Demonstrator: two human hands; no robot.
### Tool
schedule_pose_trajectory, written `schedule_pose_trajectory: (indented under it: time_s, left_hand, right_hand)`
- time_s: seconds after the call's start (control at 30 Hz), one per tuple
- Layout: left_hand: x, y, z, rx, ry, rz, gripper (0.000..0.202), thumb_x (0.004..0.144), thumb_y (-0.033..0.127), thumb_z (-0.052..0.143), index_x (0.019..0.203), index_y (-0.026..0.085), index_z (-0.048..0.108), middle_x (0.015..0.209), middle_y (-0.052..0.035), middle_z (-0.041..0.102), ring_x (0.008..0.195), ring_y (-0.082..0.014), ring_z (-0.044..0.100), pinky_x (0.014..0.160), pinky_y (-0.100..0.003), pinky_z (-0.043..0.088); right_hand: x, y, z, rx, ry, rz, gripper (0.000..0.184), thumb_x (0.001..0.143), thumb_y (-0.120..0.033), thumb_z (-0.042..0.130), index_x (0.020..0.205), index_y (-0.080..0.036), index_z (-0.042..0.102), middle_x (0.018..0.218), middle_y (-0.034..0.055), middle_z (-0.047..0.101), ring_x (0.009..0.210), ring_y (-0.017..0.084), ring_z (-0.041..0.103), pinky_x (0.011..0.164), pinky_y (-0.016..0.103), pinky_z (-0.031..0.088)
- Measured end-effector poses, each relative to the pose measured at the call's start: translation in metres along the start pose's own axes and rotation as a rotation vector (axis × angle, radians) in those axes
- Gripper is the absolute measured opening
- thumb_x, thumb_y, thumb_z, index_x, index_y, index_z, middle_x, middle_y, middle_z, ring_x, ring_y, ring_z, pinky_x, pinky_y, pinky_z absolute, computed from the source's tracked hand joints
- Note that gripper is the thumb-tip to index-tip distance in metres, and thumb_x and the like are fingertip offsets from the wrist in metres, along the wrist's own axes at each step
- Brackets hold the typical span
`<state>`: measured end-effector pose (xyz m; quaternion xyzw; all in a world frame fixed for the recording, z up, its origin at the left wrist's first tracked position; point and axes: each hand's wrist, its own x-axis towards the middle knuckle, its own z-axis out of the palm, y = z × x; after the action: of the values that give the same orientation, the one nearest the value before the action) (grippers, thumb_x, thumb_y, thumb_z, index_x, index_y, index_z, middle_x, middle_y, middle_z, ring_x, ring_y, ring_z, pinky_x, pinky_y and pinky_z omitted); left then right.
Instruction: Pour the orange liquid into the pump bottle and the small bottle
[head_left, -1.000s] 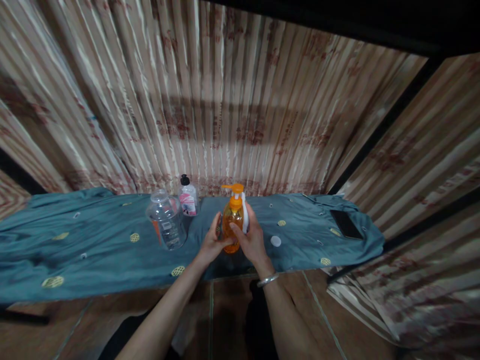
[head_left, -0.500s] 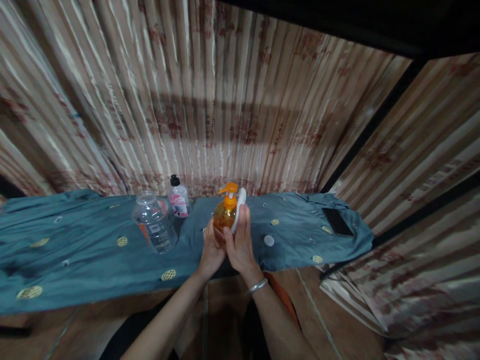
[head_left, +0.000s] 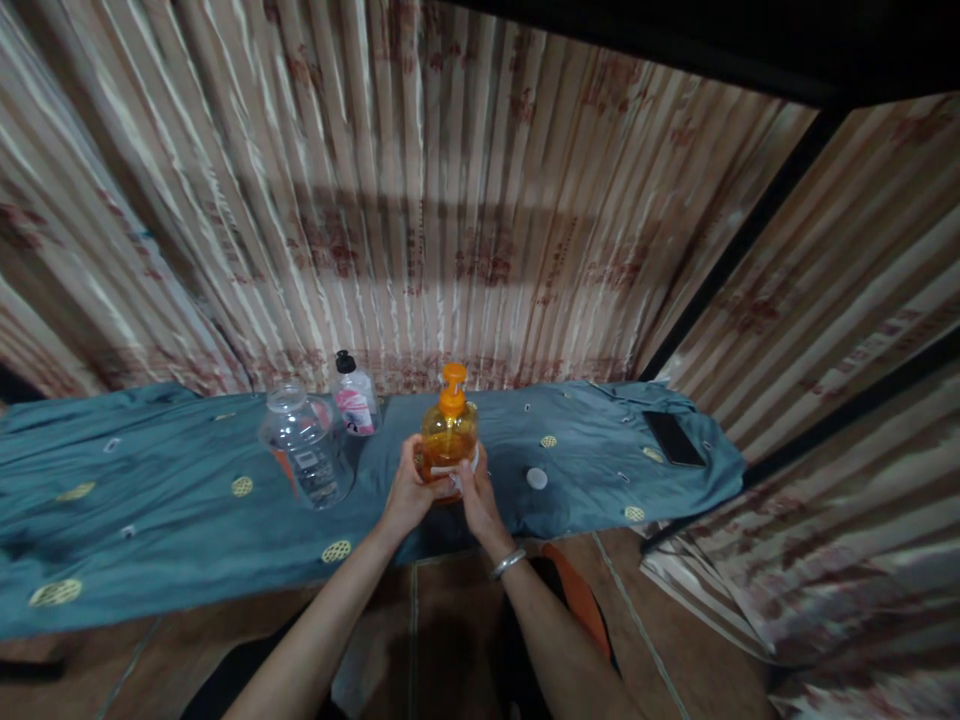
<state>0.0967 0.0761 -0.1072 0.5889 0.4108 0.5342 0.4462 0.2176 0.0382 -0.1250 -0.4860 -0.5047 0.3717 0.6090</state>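
On the blue cloth [head_left: 187, 510], leftmost, stand a clear jug [head_left: 304, 450] and a black-capped bottle [head_left: 356, 402], neither in my grasp; next comes my left hand [head_left: 409, 490], fingers curled around one side of the amber pump bottle [head_left: 448, 432], upright mid-cloth with its pump fitted. My right hand [head_left: 480, 500] clasps the other side, beside a white strip [head_left: 448, 470] I can't identify, so I judge this handling under way, release not yet done. Farther right lie a white disc [head_left: 537, 478] and a dark phone [head_left: 673, 438], untouched.
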Motion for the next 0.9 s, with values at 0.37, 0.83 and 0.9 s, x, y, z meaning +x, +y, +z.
schedule_pose_trajectory:
  time_s: [0.37, 0.83, 0.9]
  left_hand:
    - [0.001, 0.02, 0.006, -0.046, 0.074, -0.122, 0.058, 0.042, 0.023, 0.085, 0.094, 0.019, 0.06, 0.087, -0.0011, 0.068, 0.083, -0.0209, 0.063, 0.081, -0.035, 0.05]
    - [-0.004, 0.048, -0.013, -0.202, 0.17, -0.157, 0.06, 0.043, 0.032, 0.087, 0.096, 0.018, 0.062, 0.09, -0.0027, 0.07, 0.083, -0.0216, 0.066, 0.078, -0.036, 0.052]
    - [-0.001, 0.049, -0.017, -0.213, 0.2, -0.142, 0.06, 0.045, 0.031, 0.086, 0.098, 0.018, 0.061, 0.094, -0.0032, 0.07, 0.084, -0.021, 0.065, 0.079, -0.036, 0.052]
  right_hand:
    - [0.018, 0.011, -0.003, 0.411, -0.04, 0.203, 0.073, 0.079, -0.081, 0.041, 0.117, -0.022, 0.064, 0.121, 0.0085, 0.068, 0.117, 0.028, 0.06, 0.103, 0.045, 0.045]
    - [0.023, 0.007, 0.006, 0.674, -0.218, 0.612, 0.071, 0.088, -0.074, 0.03, 0.101, -0.015, 0.067, 0.091, 0.0108, 0.075, 0.09, 0.024, 0.071, 0.079, 0.038, 0.056]
    - [0.02, 0.007, 0.008, 0.627, -0.26, 0.716, 0.066, 0.091, -0.068, 0.029, 0.102, -0.015, 0.066, 0.088, 0.0098, 0.075, 0.08, 0.023, 0.071, 0.069, 0.036, 0.056]
